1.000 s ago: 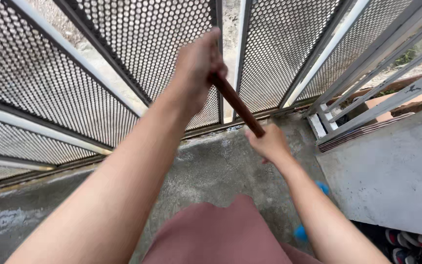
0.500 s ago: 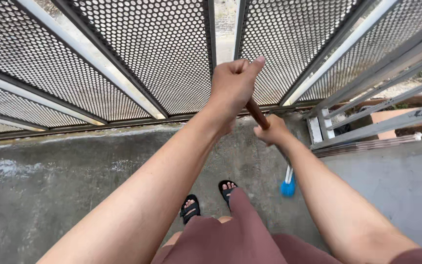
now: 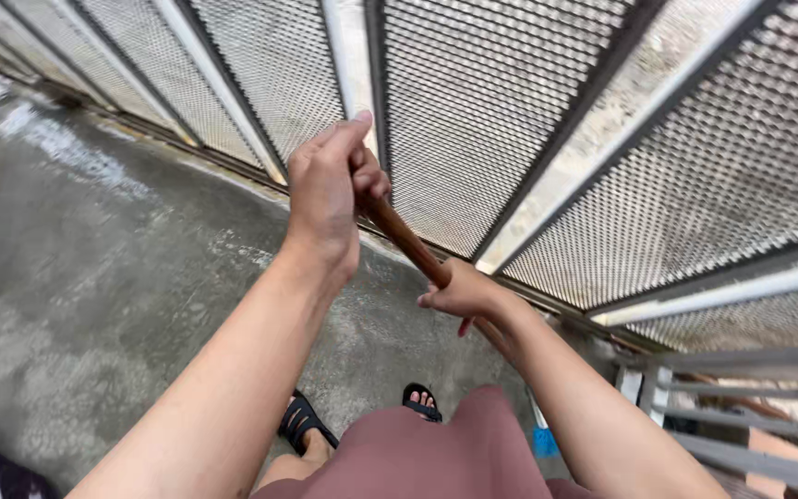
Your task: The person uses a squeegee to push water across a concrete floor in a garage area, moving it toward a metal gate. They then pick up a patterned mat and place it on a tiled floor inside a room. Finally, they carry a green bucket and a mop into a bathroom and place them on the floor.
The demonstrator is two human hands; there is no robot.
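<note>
Head view, looking down: the left hand [image 3: 325,199] is clenched around the top of a brown stick [image 3: 406,242], and the right hand [image 3: 462,294] is clenched around it lower down. The stick slants down to the right, its lower length hidden behind the right forearm; a blue head [image 3: 543,440] shows near the floor [image 3: 94,277]. A mesh fence [image 3: 510,111] lines the floor's far edge. Black sandals [image 3: 305,422] stand on the floor.

no pkgs, labels, signs or screens anywhere in view
</note>
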